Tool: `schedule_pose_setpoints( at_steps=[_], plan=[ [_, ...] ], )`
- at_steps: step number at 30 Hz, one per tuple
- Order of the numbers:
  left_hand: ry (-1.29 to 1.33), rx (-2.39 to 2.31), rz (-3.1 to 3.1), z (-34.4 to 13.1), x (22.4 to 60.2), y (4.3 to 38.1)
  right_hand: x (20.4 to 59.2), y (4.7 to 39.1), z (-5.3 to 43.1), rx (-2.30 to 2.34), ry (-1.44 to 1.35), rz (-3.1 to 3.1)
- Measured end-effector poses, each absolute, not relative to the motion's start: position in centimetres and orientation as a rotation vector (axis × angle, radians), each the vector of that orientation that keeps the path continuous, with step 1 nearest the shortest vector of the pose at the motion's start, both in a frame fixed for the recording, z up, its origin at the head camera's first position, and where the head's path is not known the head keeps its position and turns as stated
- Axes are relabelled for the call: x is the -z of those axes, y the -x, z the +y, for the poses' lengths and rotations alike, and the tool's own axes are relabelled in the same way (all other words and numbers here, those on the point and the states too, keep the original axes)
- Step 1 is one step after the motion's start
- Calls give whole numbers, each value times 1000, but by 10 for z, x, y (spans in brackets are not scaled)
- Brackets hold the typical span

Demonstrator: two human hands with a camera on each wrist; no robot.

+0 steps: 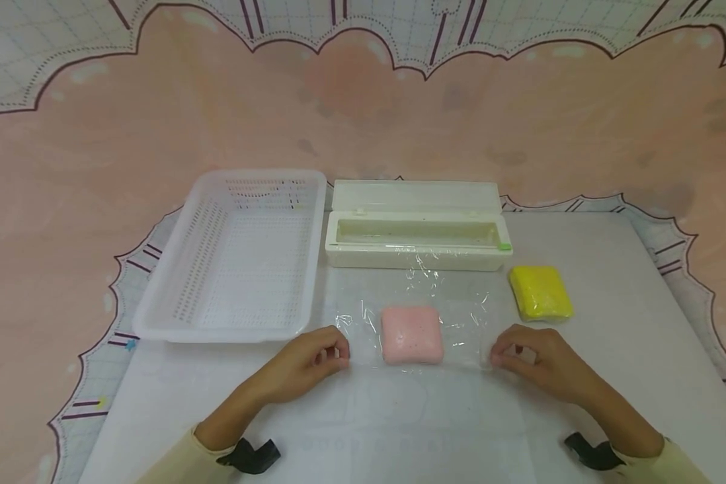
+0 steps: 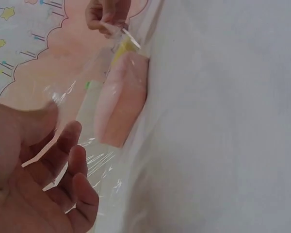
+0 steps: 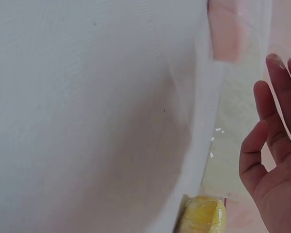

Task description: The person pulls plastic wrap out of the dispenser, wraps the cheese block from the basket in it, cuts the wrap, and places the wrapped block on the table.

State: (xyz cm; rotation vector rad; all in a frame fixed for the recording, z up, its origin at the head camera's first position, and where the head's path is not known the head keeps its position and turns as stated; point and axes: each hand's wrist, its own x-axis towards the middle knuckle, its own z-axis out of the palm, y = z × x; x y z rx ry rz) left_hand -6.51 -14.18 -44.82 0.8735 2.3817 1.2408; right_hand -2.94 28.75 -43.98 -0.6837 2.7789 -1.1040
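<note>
A pink, rounded square block (image 1: 411, 335) (image 2: 121, 104) sits at the middle of the table on a sheet of clear cling film (image 1: 467, 319). The film stretches forward from the front of a white film dispenser (image 1: 417, 259). At the sheet's near left corner, my left hand (image 1: 304, 366) (image 2: 34, 170) pinches the edge between thumb and forefinger. Opposite it, my right hand (image 1: 547, 363) (image 2: 108, 14) pinches the near right corner; its other fingers are loosely bent in the right wrist view. The block lies between both hands, touched by neither.
A white perforated basket (image 1: 218, 334) stands at the left, beside the dispenser, whose lid is raised. A yellow block (image 1: 540, 293) in shiny film lies just beyond my right hand. Below everything is a white-covered table (image 1: 399, 430). Dark straps hang at both wrists.
</note>
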Motion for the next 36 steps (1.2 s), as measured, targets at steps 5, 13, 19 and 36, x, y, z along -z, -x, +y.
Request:
schedule_pose_setpoints(
  at_steps=[5,13,19,36],
  plan=[
    [-746,-1299,2408,-132,451,65,439,34,282,1114,556,2812],
    [-531,-1281,2500,-123,454,68,443,42,279,1181,423,2725],
    [-444,-1287,2518,-119,457,72,449,49,277,1148,266,2668],
    [-677,-869,3092,-98,465,72,449,52,270,871,162,2722]
  ],
)
